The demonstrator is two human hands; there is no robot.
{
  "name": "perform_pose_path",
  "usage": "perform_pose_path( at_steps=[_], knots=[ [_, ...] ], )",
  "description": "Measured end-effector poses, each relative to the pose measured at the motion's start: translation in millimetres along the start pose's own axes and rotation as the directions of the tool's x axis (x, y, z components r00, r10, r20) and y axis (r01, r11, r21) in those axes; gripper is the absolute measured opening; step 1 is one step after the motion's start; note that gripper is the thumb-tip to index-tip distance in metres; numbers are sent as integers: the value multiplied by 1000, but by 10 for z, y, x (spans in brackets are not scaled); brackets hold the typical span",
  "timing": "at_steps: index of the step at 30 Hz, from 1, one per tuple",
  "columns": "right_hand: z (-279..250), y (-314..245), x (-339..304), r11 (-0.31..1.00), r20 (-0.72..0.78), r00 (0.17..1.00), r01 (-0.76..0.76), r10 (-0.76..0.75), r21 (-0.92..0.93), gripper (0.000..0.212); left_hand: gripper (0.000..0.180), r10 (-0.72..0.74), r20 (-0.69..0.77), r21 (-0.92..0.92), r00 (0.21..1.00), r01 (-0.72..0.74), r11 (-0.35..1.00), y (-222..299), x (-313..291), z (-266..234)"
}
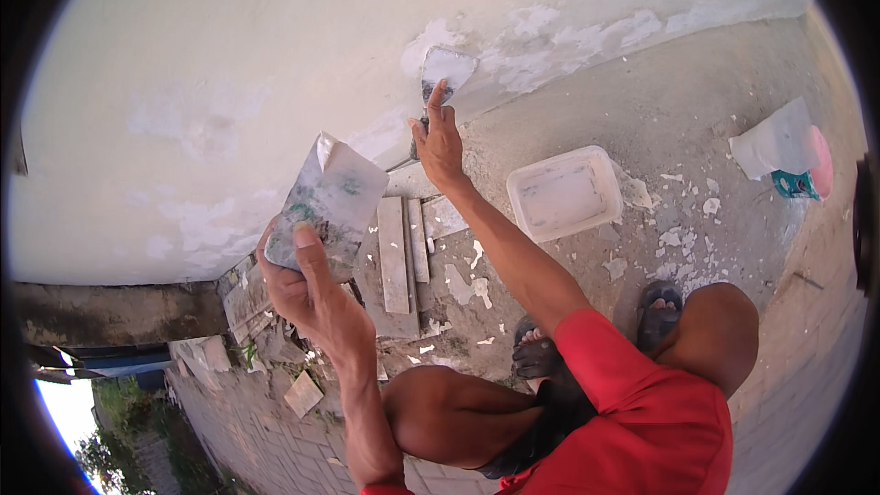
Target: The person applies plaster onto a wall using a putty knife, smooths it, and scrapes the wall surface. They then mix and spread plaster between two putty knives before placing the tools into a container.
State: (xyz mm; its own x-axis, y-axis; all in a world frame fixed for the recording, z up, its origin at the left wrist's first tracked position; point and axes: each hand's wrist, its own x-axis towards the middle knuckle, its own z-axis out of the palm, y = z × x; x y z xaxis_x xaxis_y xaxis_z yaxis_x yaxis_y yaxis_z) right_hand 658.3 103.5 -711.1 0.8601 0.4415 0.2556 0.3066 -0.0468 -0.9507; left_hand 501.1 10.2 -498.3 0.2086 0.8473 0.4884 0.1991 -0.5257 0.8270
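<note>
My right hand [440, 147] grips a putty knife [446, 71], its index finger stretched along the blade. The wide blade lies against the pale wall [302, 46], over a patch of white filler [435, 35] near the wall's foot. In my left hand [312, 284] is a flat, smeared metal plate [335, 197], thumb on its face and fingers behind. A lump of white paste [324, 150] sits at the plate's upper corner. Whether the plate has a handle is hidden by the hand.
A white rectangular tub [564, 192] stands on the ground right of my arm. Farther right lie a whitish container [772, 139] and a pink-rimmed bucket [819, 163]. Boards [394, 257] and broken tiles [303, 394] lie below the wall. Paint flakes [674, 238] litter the ground near my feet.
</note>
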Motion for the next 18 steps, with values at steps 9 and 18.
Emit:
perform_pose_path(
  at_steps=[9,18],
  knots=[
    [93,212,-393,959,89,993,-93,72,268,89,34,-29,5,15,1000,28,999,-55,12,-11],
    [104,-438,-318,980,134,983,98,-122,173,77,29,-33,62,10,998,32,999,-16,6,91]
  ],
)
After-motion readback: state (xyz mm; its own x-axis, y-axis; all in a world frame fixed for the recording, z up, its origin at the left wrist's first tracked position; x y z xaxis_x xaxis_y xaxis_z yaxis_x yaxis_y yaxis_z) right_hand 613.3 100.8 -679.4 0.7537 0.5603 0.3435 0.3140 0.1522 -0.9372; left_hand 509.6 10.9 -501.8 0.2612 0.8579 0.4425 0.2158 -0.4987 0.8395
